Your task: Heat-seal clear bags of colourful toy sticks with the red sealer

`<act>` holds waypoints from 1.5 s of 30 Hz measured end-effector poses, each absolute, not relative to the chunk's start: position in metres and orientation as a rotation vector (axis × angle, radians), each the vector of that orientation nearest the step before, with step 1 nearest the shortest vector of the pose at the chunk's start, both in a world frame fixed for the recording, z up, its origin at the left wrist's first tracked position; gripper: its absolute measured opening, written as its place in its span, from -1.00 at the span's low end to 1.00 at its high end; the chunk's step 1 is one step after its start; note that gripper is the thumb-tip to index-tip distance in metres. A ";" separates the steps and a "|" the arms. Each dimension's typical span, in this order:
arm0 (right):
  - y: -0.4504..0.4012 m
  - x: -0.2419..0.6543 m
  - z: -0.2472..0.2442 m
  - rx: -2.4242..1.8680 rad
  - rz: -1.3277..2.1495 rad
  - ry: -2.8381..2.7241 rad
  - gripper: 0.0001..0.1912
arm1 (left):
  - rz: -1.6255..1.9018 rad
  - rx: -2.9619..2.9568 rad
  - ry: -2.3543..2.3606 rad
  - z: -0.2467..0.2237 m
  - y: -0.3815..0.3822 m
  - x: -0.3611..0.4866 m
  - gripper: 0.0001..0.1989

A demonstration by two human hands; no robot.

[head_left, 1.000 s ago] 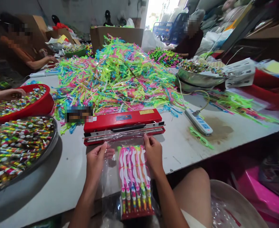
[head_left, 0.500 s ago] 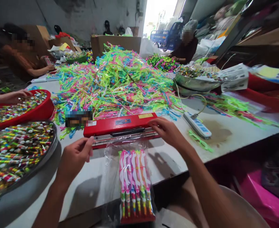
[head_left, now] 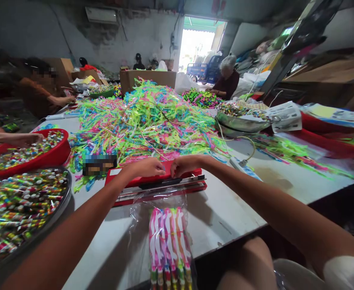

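A red impulse heat sealer [head_left: 140, 181] lies across the table before me. My left hand [head_left: 148, 167] and my right hand [head_left: 184, 164] rest close together on its red upper arm, fingers curled in and knuckles down. Nothing shows inside either hand, though their undersides are partly hidden. Below the sealer lies a clear plastic bag [head_left: 169, 237], its upper end reaching the sealing bar. Several pink and white twisted strips with colourful candy-like tubes at the bottom are lined up inside it. The bag's lower end runs out of view.
A large pile of neon plastic strips [head_left: 147, 117] covers the mid-table. At left stand a metal basin [head_left: 70, 189] and a red basin [head_left: 65, 147], both full of small coloured tubes; another person's hand [head_left: 33, 139] reaches into the red one. A power strip [head_left: 245, 169] sits at right.
Both hands have moved inward from the sealer's two ends onto the top of its arm, and their fingers have curled. The view has tilted up; the bag appears slightly lower.
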State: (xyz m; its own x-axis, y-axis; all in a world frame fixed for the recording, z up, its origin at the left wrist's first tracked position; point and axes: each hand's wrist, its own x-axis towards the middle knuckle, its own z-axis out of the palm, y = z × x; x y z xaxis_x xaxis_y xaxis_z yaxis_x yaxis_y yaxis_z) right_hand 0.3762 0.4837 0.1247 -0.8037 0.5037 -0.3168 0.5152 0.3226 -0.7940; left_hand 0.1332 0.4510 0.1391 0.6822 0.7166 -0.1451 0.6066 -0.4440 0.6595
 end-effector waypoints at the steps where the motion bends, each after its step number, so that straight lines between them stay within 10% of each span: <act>1: 0.485 0.377 0.126 0.961 -1.535 2.561 -0.86 | 0.170 2.181 0.998 0.138 0.453 0.138 -0.68; 18: 0.472 0.401 0.106 1.089 -2.119 2.551 -0.60 | -0.099 2.167 1.095 0.134 0.492 0.110 -0.80; 25: 0.471 0.384 0.116 0.970 -1.894 2.676 -0.64 | -0.052 2.224 1.178 0.131 0.478 0.107 -0.55; 37: 0.475 0.397 0.093 1.028 -2.172 2.586 -0.44 | -0.555 2.286 1.182 0.141 0.485 0.105 -0.81; 45: 0.471 0.387 0.089 1.100 -2.086 2.688 -0.46 | -0.280 2.283 0.952 0.132 0.485 0.116 -0.55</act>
State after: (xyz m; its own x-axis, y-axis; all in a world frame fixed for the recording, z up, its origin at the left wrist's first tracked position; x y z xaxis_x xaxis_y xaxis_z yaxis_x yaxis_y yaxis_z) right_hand 0.3874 0.4714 0.0885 -0.7268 0.6863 -0.0259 0.1956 0.1707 -0.9657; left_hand 0.1161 0.4849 0.1325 0.7150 0.5612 -0.4169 0.6976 -0.5323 0.4797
